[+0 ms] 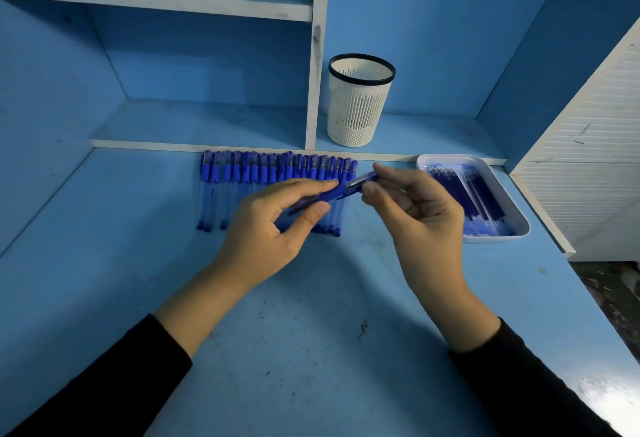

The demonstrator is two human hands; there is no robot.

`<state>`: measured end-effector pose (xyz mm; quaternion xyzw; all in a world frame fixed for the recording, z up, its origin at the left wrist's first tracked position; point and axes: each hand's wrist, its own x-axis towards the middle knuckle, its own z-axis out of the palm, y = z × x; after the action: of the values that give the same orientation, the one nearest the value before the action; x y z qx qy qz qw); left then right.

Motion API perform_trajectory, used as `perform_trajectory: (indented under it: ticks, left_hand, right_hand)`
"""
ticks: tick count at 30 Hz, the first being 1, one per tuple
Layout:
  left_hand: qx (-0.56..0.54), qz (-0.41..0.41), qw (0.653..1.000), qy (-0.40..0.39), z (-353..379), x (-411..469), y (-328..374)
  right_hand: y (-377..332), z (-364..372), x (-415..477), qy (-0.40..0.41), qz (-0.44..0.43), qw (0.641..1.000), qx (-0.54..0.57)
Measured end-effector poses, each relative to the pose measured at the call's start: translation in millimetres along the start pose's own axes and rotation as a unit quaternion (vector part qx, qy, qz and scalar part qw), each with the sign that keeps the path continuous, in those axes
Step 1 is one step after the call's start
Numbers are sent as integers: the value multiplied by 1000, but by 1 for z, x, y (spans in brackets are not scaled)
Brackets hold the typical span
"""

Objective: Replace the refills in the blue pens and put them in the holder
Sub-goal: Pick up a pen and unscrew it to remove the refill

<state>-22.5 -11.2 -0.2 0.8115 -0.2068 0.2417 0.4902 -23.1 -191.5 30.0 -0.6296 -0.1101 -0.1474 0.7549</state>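
- Pinching one blue translucent plastic pen [337,192] between left hand [266,225] and right hand [419,215].
- Beyond the grip: row of blue pens [242,173] waiting, white slotted plastic holder [360,104] seemingly empty.
- Right of the grip: white tray [519,227] of blue refills [464,190]; barely started.

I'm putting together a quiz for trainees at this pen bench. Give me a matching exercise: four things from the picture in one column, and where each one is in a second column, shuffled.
Things
1. pen holder
2. tray
3. row of pens
4. held pen

Places
a. pinched between the left hand and the right hand
b. upright on the low shelf at the back
c. lying side by side on the desk, along the shelf's front edge
d. on the desk at the right, with refills in it

Pairs: 1-b; 2-d; 3-c; 4-a
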Motion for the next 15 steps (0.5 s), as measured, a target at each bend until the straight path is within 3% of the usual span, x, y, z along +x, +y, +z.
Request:
perform_trajectory:
  ticks: [5, 9, 12, 15]
  left_hand:
    - [90, -63, 992, -62, -7, 15, -27]
    - [241, -122, 952, -146, -12, 36, -53]
    - [302, -123, 931, -167, -10, 45, -59]
    - [321, -137, 917, -192, -7, 45, -60]
  right_hand:
    - [-19, -19, 23, 93, -111, 987, -67]
    - [-49, -24, 59, 166, -232, 952, -111]
    - [-62, -20, 99, 181, -280, 933, -139]
    - [-57, -7, 138, 158, -274, 928, -196]
